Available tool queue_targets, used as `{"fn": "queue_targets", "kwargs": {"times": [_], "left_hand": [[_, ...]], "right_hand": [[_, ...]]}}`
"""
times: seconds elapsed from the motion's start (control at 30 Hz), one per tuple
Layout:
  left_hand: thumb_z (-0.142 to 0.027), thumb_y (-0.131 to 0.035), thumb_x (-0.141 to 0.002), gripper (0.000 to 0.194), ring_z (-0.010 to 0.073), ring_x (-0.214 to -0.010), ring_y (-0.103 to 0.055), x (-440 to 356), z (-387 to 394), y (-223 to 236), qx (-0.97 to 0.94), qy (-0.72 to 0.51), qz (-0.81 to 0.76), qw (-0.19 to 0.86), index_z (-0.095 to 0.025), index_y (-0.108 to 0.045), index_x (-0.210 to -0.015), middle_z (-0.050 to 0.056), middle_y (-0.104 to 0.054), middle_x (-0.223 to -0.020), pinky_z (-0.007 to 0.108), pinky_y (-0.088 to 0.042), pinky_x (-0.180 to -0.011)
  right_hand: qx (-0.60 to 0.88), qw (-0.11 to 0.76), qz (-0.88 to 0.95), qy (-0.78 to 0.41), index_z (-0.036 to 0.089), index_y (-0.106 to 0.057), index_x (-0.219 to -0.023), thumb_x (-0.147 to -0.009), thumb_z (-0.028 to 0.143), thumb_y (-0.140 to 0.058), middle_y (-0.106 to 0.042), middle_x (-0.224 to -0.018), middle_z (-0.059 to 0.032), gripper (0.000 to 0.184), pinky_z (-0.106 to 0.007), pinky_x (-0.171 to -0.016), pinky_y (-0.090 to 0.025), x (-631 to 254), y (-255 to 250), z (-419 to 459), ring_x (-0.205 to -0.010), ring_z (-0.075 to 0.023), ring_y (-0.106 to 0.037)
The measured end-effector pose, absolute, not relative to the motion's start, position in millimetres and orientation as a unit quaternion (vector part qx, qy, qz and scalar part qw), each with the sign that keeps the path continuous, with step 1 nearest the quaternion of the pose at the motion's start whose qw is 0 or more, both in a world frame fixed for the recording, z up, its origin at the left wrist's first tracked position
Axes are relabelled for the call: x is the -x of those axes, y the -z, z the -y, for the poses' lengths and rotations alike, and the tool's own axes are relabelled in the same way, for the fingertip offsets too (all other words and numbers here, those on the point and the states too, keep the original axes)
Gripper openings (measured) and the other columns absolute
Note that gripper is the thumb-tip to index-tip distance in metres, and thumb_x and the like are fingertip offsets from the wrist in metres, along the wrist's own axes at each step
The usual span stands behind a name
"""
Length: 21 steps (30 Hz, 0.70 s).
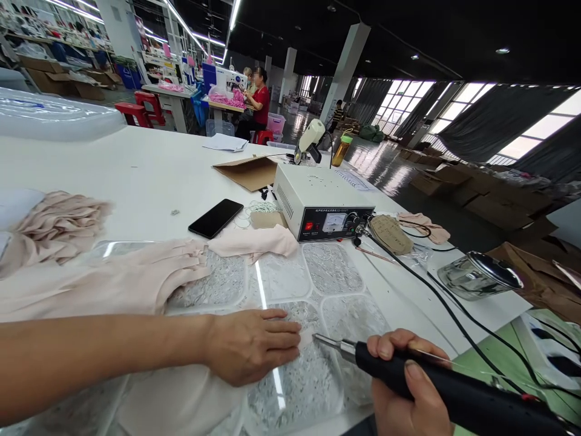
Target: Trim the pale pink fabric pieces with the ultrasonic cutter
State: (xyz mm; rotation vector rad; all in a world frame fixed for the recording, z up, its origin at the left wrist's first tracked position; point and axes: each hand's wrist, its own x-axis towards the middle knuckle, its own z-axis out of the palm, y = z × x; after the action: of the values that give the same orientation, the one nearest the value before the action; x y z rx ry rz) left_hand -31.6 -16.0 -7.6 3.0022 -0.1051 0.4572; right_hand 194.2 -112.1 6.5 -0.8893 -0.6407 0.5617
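Note:
My left hand [254, 346] lies palm down with its fingers stretched out on a clear, stone-patterned mat [290, 396]. A small pale scrap of fabric [307, 336] shows just beyond its fingertips; how much lies under the hand is hidden. My right hand [411, 378] is wrapped round a black ultrasonic handpiece [454, 387]. Its narrow metal tip points left, at the scrap's edge; whether they touch I cannot tell. Pale pink fabric [177, 399] spreads below my left forearm, and more beige cloth [104, 281] is bunched above it.
Behind the mat stands a white control box [324, 194] with a dial, its black cable [436, 293] running along the right. A phone [216, 218], a folded cloth [256, 241], a brown oval pad [390, 235] and a lidded glass jar [476, 275] lie around. A person in red [259, 103] sits at a sewing machine.

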Motion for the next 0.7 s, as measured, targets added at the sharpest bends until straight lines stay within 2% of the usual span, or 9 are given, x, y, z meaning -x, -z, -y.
{"fn": "queue_targets", "kwargs": {"times": [0.23,0.5,0.7], "left_hand": [[-0.02,-0.039,-0.098,0.035,0.0271,-0.132,-0.048,25,15,3,-0.993,-0.104,0.012,0.059,-0.009,-0.058,-0.125,0.015,-0.062,-0.129,0.041,-0.035,-0.112],[-0.021,-0.043,-0.1,0.034,0.0264,-0.134,-0.046,24,10,4,-0.99,-0.102,0.006,0.097,-0.009,-0.056,-0.129,0.013,-0.059,-0.135,0.041,-0.033,-0.114],[-0.023,-0.044,-0.101,0.037,0.0265,-0.137,-0.043,27,6,0,-0.988,-0.092,0.003,0.123,-0.011,-0.052,-0.134,0.012,-0.056,-0.139,0.041,-0.03,-0.117]], "right_hand": [[0.449,0.798,0.333,-0.223,0.022,-0.055,-0.08,-0.069,0.02,-0.064,-0.054,-0.08,0.0017,0.014,-0.039,-0.065,-0.05,-193,-7,112,-0.064,-0.0147,-0.054],[0.411,0.811,0.357,-0.214,0.022,-0.057,-0.08,-0.072,0.02,-0.063,-0.055,-0.079,0.0014,0.01,-0.035,-0.059,-0.051,-191,-14,109,-0.062,-0.0132,-0.054],[0.39,0.804,0.384,-0.231,0.022,-0.058,-0.085,-0.078,0.022,-0.066,-0.056,-0.081,0.0006,0.01,-0.033,-0.062,-0.053,-188,-10,103,-0.063,-0.0128,-0.057]]}}
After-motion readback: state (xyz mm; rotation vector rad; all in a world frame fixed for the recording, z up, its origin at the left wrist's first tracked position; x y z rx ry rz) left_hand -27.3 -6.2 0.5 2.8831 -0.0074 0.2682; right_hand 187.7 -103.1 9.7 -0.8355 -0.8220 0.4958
